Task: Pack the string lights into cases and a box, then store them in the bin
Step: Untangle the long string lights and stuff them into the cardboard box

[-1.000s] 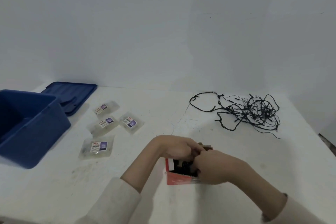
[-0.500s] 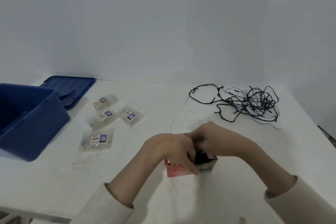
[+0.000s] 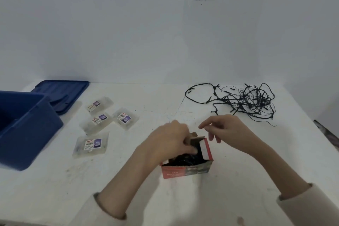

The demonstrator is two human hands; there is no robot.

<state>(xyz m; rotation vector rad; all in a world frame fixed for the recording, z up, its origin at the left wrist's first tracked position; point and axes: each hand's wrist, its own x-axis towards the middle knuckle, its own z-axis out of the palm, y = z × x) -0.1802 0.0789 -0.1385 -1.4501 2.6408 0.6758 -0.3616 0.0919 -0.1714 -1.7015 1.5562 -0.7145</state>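
One box (image 3: 185,173) on the surface (image 3: 128,191), left hand (image 3: 170,143) gripping its flap, right hand (image 3: 226,128) loosely spread just above

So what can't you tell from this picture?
All in the head view, the only one:
- Inside of the blue bin: cut off by the left edge and hidden by its own wall.
- How full the red box is: the left hand covers part of the dark string lights in it.
- Labels on the clear cases: too small and blurred to read.
- Print on the red box: blurred.
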